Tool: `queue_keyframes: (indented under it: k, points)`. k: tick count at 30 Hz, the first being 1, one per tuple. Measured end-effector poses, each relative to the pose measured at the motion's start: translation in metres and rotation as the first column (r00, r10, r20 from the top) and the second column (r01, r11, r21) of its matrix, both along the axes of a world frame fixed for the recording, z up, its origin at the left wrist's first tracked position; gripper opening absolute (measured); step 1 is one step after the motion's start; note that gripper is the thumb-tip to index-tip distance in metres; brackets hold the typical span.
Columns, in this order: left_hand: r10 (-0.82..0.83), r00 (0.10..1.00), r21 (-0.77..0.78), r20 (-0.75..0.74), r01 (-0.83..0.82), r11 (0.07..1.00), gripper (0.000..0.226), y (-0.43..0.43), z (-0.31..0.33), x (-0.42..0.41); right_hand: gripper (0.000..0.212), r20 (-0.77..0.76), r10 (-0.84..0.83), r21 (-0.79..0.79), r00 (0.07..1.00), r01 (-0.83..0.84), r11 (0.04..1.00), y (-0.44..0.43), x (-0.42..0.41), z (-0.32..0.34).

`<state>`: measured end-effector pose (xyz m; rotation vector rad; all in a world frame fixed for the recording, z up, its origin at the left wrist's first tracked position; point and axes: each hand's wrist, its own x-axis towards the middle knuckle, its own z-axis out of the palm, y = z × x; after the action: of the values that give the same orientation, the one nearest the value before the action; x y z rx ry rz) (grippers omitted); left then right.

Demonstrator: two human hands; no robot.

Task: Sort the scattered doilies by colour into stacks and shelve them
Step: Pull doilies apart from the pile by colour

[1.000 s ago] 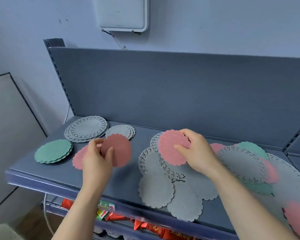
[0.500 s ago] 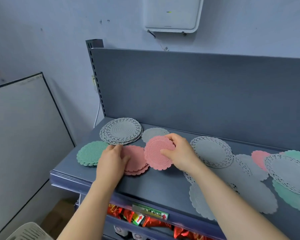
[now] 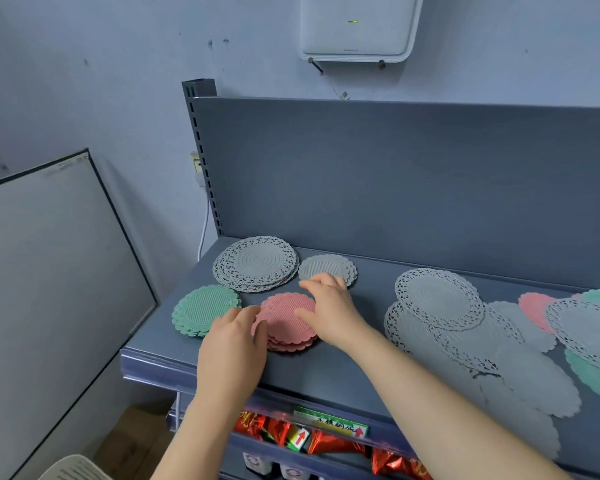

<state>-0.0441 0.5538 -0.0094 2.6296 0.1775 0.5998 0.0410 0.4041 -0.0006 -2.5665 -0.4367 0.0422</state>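
While both hands rest on the pink stack [image 3: 286, 322] near the front of the grey shelf [image 3: 326, 372], the left hand [image 3: 234, 336] lies with loose, spread fingers against its 9 o'clock edge, and the right hand [image 3: 331, 311] presses flat, fingers apart, on its 3 o'clock side, gripping nothing. At 9 o'clock from the pink stack sits the green stack [image 3: 205, 310]; at 11 o'clock the large grey lace stack [image 3: 255, 263]; at 1 o'clock the small grey stack [image 3: 328, 268]. Unsorted doilies [image 3: 465, 327] overlap at 3 o'clock.
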Motion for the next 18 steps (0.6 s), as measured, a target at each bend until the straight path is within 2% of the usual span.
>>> queue_keyframes:
  k: [4, 8, 14, 18]
  points:
    - [-0.105, 0.994, 0.050, 0.029, 0.104, 0.993, 0.019, -0.028, 0.001, 0.003, 0.048, 0.098, -0.038, 0.010, 0.994, 0.037, 0.999, -0.031, -0.019, 0.003]
    - [-0.249, 0.967, 0.052, 0.047, 0.247, 0.968, 0.016, -0.082, 0.002, 0.008, 0.044, 0.146, -0.167, 0.007, 0.975, 0.168, 0.986, -0.099, -0.046, 0.007]
    - [-0.452, 0.890, 0.050, 0.051, 0.450, 0.892, 0.015, -0.194, 0.004, 0.008, 0.041, 0.136, -0.380, -0.015, 0.915, 0.385, 0.923, -0.230, -0.087, 0.009]
    - [-0.570, 0.822, 0.000, -0.010, 0.570, 0.822, 0.027, -0.280, 0.003, 0.018, 0.042, 0.096, -0.495, -0.042, 0.864, 0.500, 0.865, -0.313, -0.103, 0.009]
